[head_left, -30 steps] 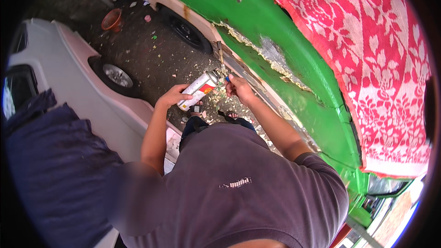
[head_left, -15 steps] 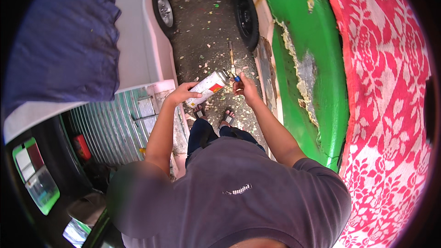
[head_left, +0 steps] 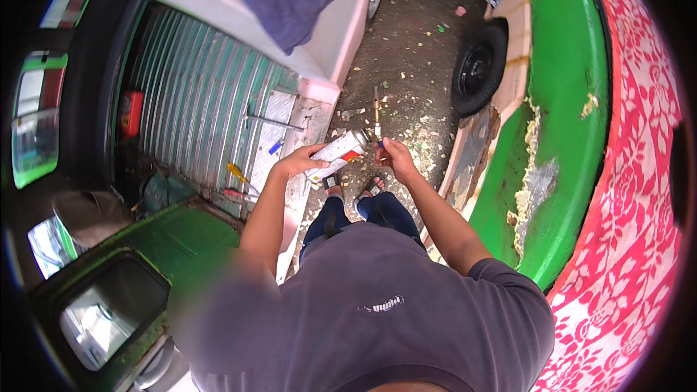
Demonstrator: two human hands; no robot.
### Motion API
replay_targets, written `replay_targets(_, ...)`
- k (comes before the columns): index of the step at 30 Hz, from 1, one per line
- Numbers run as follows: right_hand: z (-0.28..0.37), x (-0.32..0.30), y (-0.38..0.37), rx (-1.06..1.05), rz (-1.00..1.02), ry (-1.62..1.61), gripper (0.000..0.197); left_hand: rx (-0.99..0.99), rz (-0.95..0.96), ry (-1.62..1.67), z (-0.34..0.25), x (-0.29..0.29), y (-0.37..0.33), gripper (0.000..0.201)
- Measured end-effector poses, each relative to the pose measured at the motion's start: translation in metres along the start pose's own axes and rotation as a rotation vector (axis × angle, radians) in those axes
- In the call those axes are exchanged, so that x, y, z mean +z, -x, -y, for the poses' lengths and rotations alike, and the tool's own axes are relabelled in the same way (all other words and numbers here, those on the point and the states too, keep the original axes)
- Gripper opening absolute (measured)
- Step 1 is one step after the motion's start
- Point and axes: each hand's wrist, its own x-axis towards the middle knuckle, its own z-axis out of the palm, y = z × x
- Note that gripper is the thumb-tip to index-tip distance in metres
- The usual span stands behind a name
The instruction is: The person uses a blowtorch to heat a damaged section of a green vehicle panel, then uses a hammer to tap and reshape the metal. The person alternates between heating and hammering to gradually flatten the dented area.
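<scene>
A white gas canister (head_left: 337,155) with a red patch lies tilted in my left hand (head_left: 298,162), whose fingers wrap round its lower end. At the canister's upper end is a blow torch head (head_left: 377,115) with a brass-coloured tube pointing away from me. My right hand (head_left: 398,161) is closed on the blue knob of the torch head, its fingertips partly hiding it. Both hands are held in front of my body, above the littered ground.
To the left is a vehicle's ribbed cargo floor (head_left: 196,80) with a yellow-handled screwdriver (head_left: 236,172) and a metal bar (head_left: 276,123). A green body panel (head_left: 563,152) with rough filler stands right, near a black wheel (head_left: 481,67). Paint flakes cover the ground (head_left: 406,51).
My view has turned left, bringing more of the ribbed cargo floor and a green door into sight. Both hands keep their hold on the canister and torch knob.
</scene>
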Motion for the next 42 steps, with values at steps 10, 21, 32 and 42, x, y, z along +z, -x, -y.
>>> replay_targets(10, -0.016, 0.055, -0.036, 0.217, 0.225, 0.142, 0.039, 0.068, -0.297, 0.173, 0.078, -0.009, 0.066, 0.072)
replay_targets(21, -0.047, 0.125, -0.13, 0.324, 0.375, 0.288, 0.036, 0.217, -0.742, 0.431, 0.137, -0.045, 0.103, 0.058)
replay_targets(32, -0.055, 0.207, -0.197, 0.241, 0.469, 0.411, 0.034, 0.278, -0.891, 0.27, 0.168, -0.093, 0.095, 0.082)
replay_targets(42, -0.071, 0.287, -0.225, 0.168, 0.672, 0.606, 0.027, 0.107, -1.129, -0.041, 0.198, -0.143, 0.083, 0.083)
